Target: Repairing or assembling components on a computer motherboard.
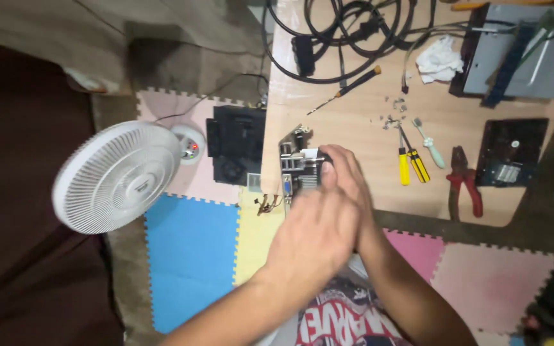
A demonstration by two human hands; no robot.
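A small circuit board with metal ports [295,168] stands at the near left edge of a wooden table [367,128]. My right hand [347,176] wraps over the board's top, fingers curled on it. My left hand [312,237] lies over the right hand's wrist side, closed against the board's lower part. Most of the board is hidden under both hands. Coloured wires [266,205] hang from the board's lower left corner.
On the table lie two yellow-handled screwdrivers [411,165], a pale green one [432,147], red pliers [464,182], loose screws [395,112], a black screwdriver [347,88], black cables [341,32], a crumpled tissue [439,59], a hard drive [511,160] and a grey metal case [520,51]. A white fan [117,176] stands on foam floor mats [190,256].
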